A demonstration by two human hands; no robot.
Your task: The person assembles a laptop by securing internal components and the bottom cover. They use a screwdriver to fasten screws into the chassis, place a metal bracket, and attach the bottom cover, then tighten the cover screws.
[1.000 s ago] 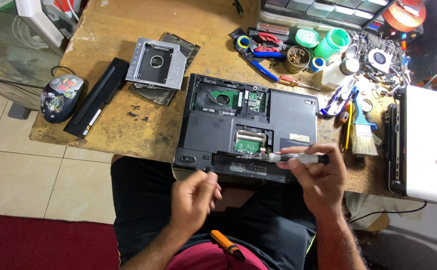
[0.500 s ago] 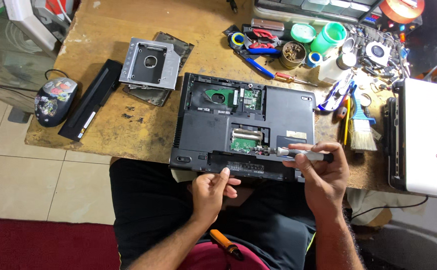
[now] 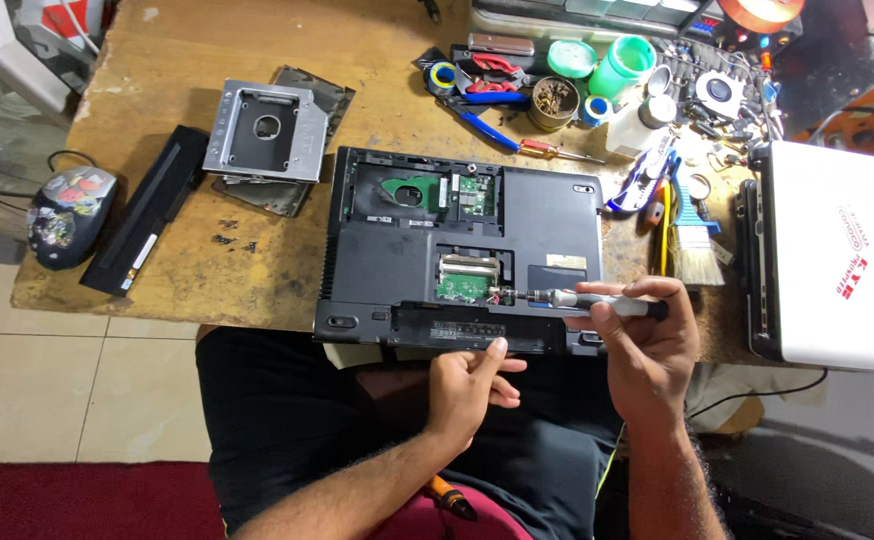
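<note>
A black laptop (image 3: pixel 547 215) lies upside down on the wooden table (image 3: pixel 167 50), its bottom covers off and green circuit boards showing. My right hand (image 3: pixel 647 350) grips a slim grey screwdriver (image 3: pixel 572 298) held sideways, its tip at the open bay near the laptop's front edge. My left hand (image 3: pixel 467 385) holds nothing; its fingers are loosely curled and the fingertips touch the laptop's near edge. An orange-handled tool (image 3: pixel 452 497) rests on my lap.
A silver drive caddy (image 3: pixel 262 132), a black battery (image 3: pixel 147 222) and a mouse (image 3: pixel 69 215) lie to the left. Pliers, tape rolls, a green cup (image 3: pixel 619 62), a brush (image 3: pixel 695 240) and small parts crowd the back right. A white device (image 3: pixel 832 270) sits at far right.
My left hand has moved up from my lap to the laptop's near edge. My right hand has shifted the screwdriver slightly, keeping its tip at the open bay.
</note>
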